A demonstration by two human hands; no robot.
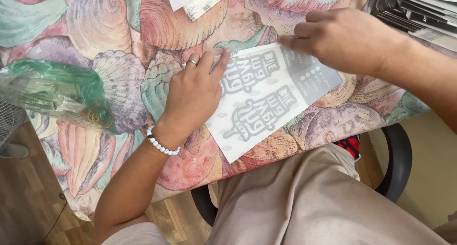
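Here the paper bag (266,97) lies flat on the counter (119,30); left hand (193,95) presses it, fingers together, right hand (342,38) pinches its top edge, fold unfinished.

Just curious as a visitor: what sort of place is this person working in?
Probably a home or small workshop: a table in a seashell-print cloth, wood flooring, and a stack of flat packs beside the hands.

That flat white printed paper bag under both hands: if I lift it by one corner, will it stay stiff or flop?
The white paper bag lies thin and flat on the tablecloth, so it likely bends and droops. It looks light and could slide when pushed; the left hand pressing it down suggests that. The right hand is at its far edge.
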